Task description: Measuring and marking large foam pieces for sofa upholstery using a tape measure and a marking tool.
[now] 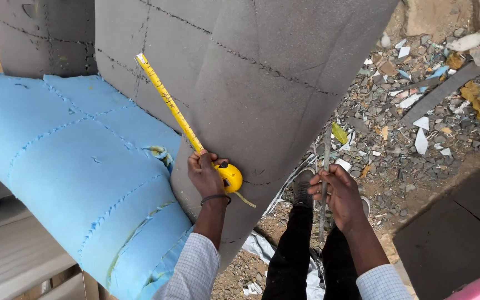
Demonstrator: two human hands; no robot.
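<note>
**Tape laid across grey foam, rod held ready**

The left hand (205,173) presses a yellow tape case (229,176) against the lower edge of a grey foam sheet (262,72), its fingers (196,161) curled over the case and pinching the tape where it leaves the housing. The tape (168,100) runs up and to the left, lying flat on the foam, its free end near a stitched seam line; holding the case down looks like a way to keep the blade taut and straight along the surface.

The right hand (337,194) is closed in a fist around a thin grey rod (325,166), held roughly upright beside the foam's edge and apart from the tape (whether it is a marker or a blade I cannot tell).

A blue foam sheet (73,161) lies to the left, touching the grey one. Below, the person's dark trousers (301,250) and a shoe (303,186) stand on gravel (418,111) strewn with scraps.
</note>
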